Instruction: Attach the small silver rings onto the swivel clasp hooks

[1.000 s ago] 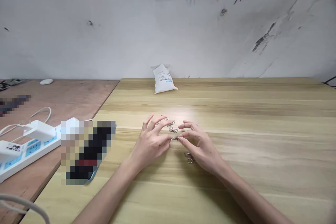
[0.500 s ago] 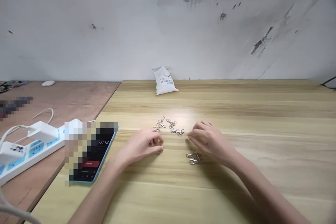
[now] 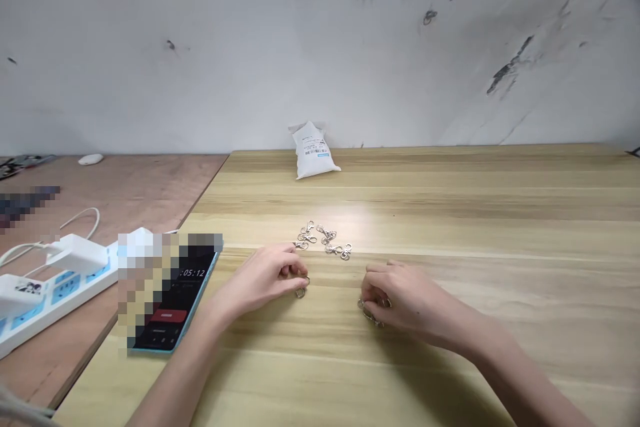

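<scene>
My left hand (image 3: 273,277) is closed in a pinch on a small silver lobster clasp, whose ring (image 3: 300,293) shows below the thumb. My right hand (image 3: 397,297) has its fingers curled down onto a small group of silver lobster clasps (image 3: 373,317) on the table, thumb and fingertips closed on them; the fingers partly hide this group. Beyond and between the hands lies a loose cluster of several more clasps (image 3: 309,238), with one clasp (image 3: 346,251) at the cluster's right end.
A white printed packet (image 3: 315,153) lies at the back of the wooden table (image 3: 480,213), by the wall. Left of my left forearm is a phone (image 3: 175,307), partly blurred out, showing a timer. A white power strip (image 3: 65,290) with plugged-in chargers and cables lies on the brown table farther left.
My right hand has moved down and nearer, from beside the far cluster onto the near group of clasps. The clasp at the cluster's right end has turned. My left hand keeps its pinch.
</scene>
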A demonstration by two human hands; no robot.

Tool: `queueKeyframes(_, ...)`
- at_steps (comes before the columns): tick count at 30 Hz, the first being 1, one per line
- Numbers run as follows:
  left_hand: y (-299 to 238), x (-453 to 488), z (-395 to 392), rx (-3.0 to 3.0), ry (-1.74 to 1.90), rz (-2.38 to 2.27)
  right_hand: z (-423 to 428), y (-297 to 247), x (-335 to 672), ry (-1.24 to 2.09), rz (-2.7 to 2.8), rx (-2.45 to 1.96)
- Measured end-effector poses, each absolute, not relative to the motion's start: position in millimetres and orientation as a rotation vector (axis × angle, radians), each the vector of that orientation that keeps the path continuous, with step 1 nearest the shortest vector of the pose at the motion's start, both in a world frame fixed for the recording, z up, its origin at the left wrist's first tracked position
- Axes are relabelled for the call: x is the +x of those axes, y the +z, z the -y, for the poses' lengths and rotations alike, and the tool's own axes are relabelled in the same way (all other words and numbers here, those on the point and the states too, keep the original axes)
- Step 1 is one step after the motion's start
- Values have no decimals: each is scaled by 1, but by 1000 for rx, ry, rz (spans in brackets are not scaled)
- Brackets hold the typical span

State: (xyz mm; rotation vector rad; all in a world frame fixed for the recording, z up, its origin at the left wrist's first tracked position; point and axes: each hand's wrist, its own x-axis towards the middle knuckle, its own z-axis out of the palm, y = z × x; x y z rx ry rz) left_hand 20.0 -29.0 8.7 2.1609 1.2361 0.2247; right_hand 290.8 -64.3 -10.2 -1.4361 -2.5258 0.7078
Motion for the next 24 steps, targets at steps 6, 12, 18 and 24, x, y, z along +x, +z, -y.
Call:
queueKeyframes(6, 1, 25, 29, 2179, 233, -1194, 67, -16, 285, 720, 2521, -1389)
queueKeyframes(12, -4, 27, 30, 2180, 289, -1159, 65, -25, 278, 592, 2522, -1277)
queueKeyframes(18, -2, 32, 32, 2283, 386, -1079, 63, -26, 273, 553, 2351, -1154)
queueKeyframes(24, -2, 38, 33, 2248, 467, -1048, 61, -18, 271, 739, 2130, -1135)
